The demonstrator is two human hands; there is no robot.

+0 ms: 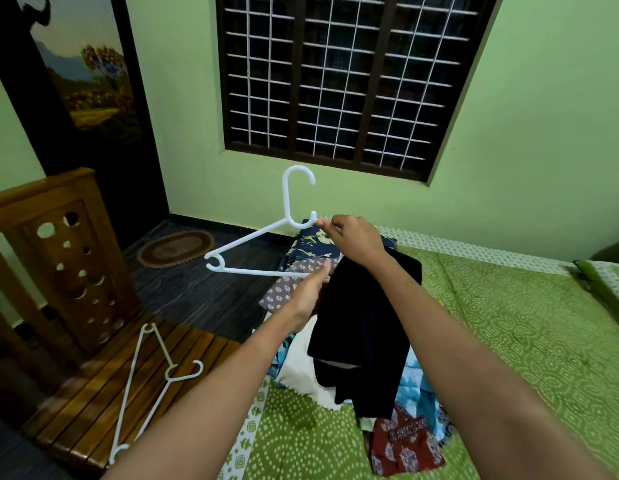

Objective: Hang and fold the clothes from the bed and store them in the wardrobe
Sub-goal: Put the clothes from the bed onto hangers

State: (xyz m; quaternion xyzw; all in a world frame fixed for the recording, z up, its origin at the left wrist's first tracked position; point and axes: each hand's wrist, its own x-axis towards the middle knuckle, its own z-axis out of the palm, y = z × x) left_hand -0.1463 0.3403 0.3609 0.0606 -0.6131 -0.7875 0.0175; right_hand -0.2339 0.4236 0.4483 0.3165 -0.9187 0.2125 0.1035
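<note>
The right hand is pinched shut on the neck of a white plastic clothes hanger held in the air over the bed, and a black garment hangs down from the same grip. The left hand, fingers loosely curled and part open, touches the hanger's lower bar where it meets the black cloth. Two hangers are in view: the second white hanger lies flat on a slatted wooden bench beside the bed. More clothes lie heaped on the green patterned bedsheet: navy floral, grey print, white, blue, maroon print.
</note>
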